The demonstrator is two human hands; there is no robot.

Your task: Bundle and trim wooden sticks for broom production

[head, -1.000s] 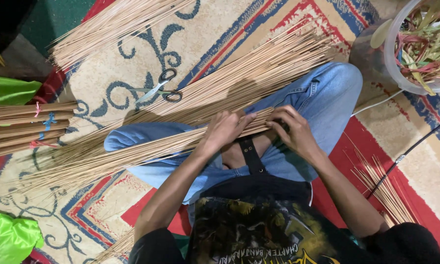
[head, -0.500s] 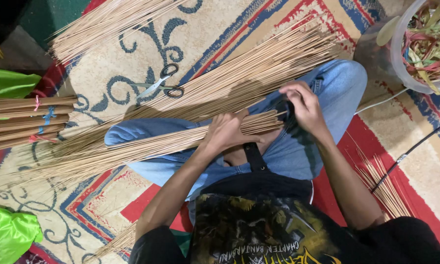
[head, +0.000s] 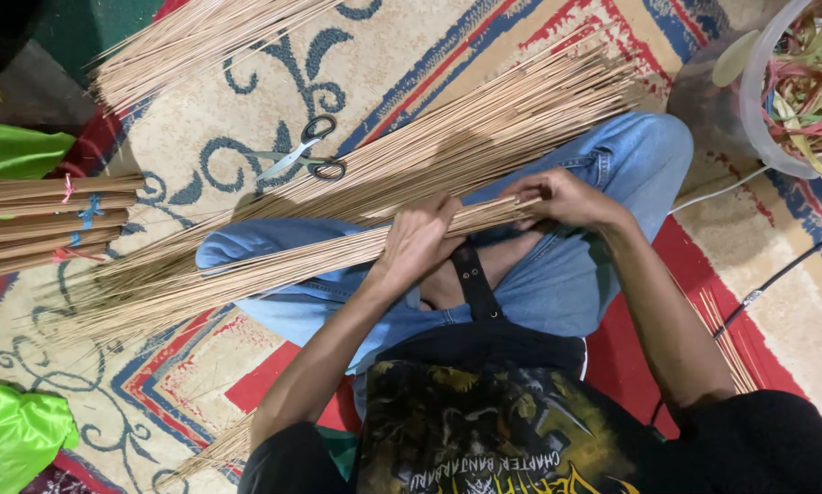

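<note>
I sit cross-legged in blue jeans on a patterned carpet. A long bundle of thin tan sticks [head: 274, 265] lies across my lap, fanning out to the left. My left hand [head: 420, 240] is wrapped around the bundle near its gathered end. My right hand [head: 565, 197] pinches that end just to the right, fingers closed on the stick tips. A larger loose pile of the same sticks [head: 484, 128] lies behind my knees, running up to the right.
Scissors [head: 306, 155] lie on the carpet beyond the pile. Tied stick bundles [head: 45, 224] sit at the left edge, by green plastic bags [head: 13, 430]. A tub of coloured strips [head: 795, 87] stands top right. A cable [head: 777, 274] crosses the carpet at right.
My right hand lifted toward the bundle's end, then came back down and left to grip the tips. My left hand stayed clamped on the bundle.
</note>
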